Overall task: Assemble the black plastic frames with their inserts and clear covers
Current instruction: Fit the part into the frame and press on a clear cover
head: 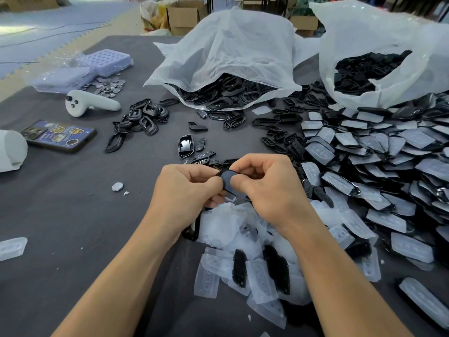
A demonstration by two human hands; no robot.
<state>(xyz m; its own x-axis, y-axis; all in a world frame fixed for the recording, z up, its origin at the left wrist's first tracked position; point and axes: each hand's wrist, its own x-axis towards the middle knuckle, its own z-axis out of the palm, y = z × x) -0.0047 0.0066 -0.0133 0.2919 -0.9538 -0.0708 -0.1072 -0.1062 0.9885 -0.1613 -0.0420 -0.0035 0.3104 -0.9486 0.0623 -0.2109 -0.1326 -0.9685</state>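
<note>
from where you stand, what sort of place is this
Likely a small factory assembly bench: white bulk bags spilling black frames, a large heap of covered pieces at the right, cardboard boxes behind the table.

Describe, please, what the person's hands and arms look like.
The left hand and right hand are bare: no gloves, rings or watch visible. The left forearm and right forearm are bare too, with no sleeves in view.
</note>
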